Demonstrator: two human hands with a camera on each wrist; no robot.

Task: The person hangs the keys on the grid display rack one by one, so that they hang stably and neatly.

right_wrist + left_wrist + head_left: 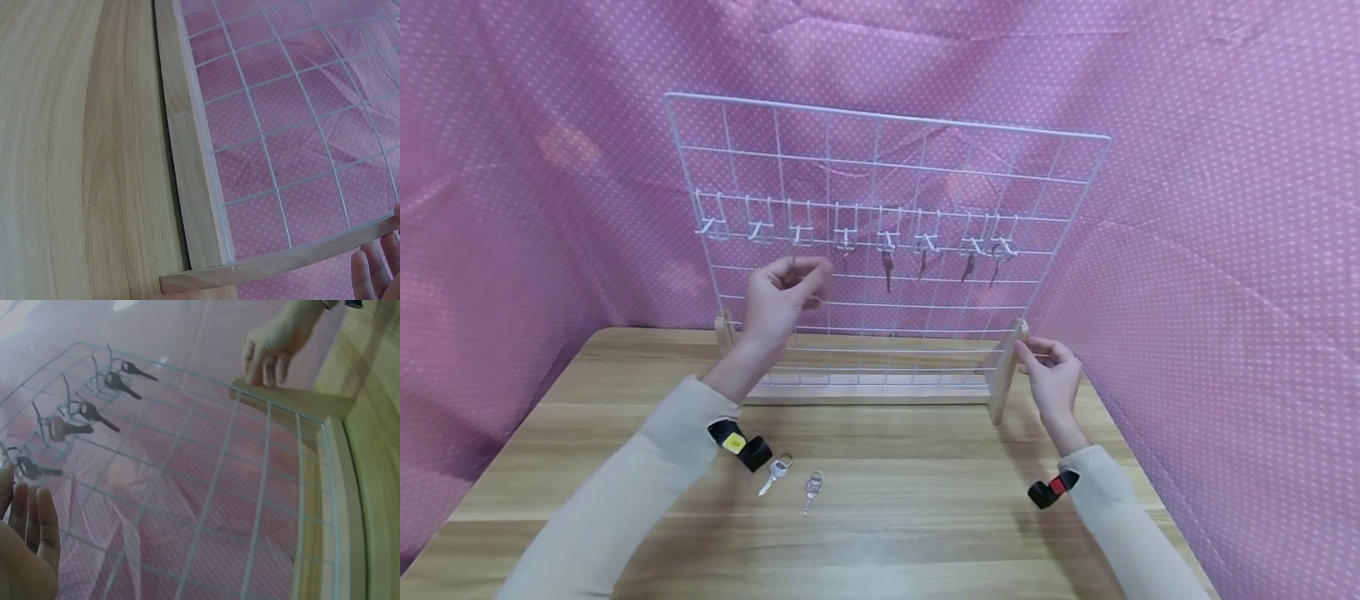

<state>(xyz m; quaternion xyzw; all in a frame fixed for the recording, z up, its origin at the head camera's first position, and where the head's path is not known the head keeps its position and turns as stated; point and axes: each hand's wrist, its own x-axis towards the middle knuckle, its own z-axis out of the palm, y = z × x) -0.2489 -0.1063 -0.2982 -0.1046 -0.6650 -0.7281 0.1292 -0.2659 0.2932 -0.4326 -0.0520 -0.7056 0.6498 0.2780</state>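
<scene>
A white wire grid rack (887,117) stands tilted in a wooden base (880,393), with a row of white hooks across it. Keys hang on the hooks right of centre, among them one key (888,271) and, in the left wrist view, another key (37,469). My left hand (782,296) is raised before the grid, thumb and index tips close together just left of the nearest hung key. Whether it pinches anything I cannot tell. At the right end, my right hand (1051,375) grips the wooden side support (1007,371) between thumb and fingers.
Two keys with rings, a left key (777,471) and a right key (812,490), lie on the wooden table (887,533) in front of the rack. Three bare hooks, including a hook (760,229), are at the left. Pink dotted cloth (1225,250) surrounds the table.
</scene>
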